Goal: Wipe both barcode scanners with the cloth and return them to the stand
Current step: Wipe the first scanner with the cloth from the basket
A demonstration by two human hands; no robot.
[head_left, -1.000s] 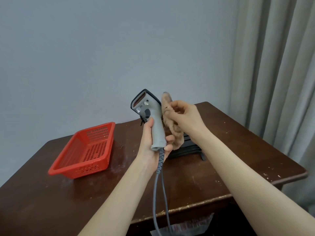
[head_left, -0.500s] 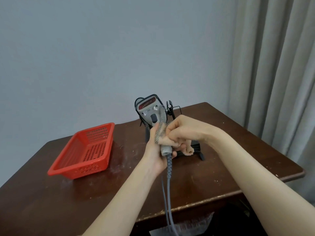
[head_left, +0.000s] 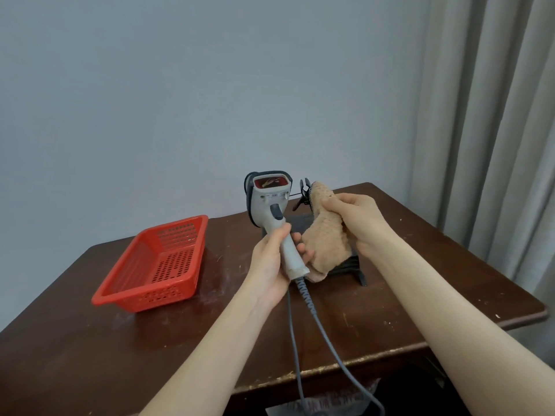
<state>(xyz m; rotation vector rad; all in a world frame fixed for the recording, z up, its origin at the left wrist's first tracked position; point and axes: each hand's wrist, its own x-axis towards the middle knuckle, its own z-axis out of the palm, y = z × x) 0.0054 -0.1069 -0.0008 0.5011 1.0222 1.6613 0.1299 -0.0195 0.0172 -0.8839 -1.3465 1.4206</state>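
Observation:
My left hand (head_left: 271, 262) grips the handle of a grey barcode scanner (head_left: 271, 205) and holds it upright above the table, its red window facing me. The scanner's grey cable (head_left: 303, 325) hangs down over the table's front edge. My right hand (head_left: 357, 222) holds a tan textured cloth (head_left: 326, 238) just to the right of the scanner, apart from its head. Behind both, the black stand (head_left: 350, 265) sits on the table, mostly hidden by the cloth and hands. A second scanner is not visible.
A red perforated plastic basket (head_left: 159, 262) sits on the left of the dark wooden table (head_left: 90, 349). Grey curtains (head_left: 495, 115) hang at the right. A plain wall is behind. Clear plastic wrap shows below the table's front edge.
My right hand with the cloth has come off the scanner handle and moved up and to the right. The scanner has turned so its window faces me.

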